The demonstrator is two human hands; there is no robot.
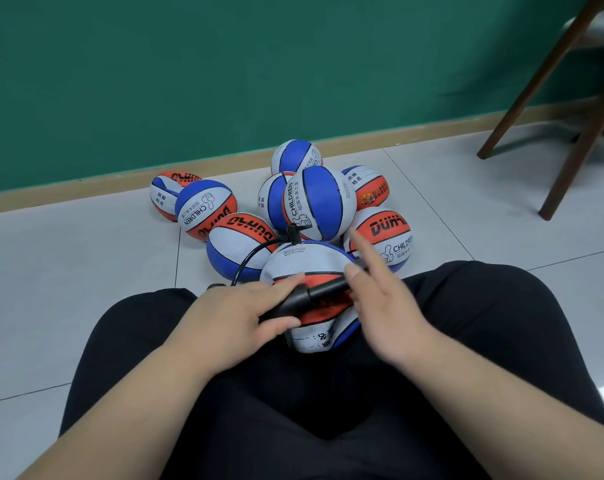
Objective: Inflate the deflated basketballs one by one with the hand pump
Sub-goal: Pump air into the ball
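Note:
A red, white and blue basketball (307,261) sits between my knees. A black hand pump (314,295) lies across its top, and the pump's black hose (250,258) loops round to a needle fitting (292,233) stuck in the ball's far side. My left hand (238,313) grips the pump's left end, thumb and fingers wrapped round it. My right hand (380,306) hovers at the pump's right end with fingers spread and straight, blurred by motion; it holds nothing that I can see.
Several more red, white and blue basketballs (319,202) are piled on the grey tiled floor (86,271) just beyond, against a green wall with a wooden skirting. Dark wooden chair legs (577,143) stand at the right. My black-trousered legs fill the foreground.

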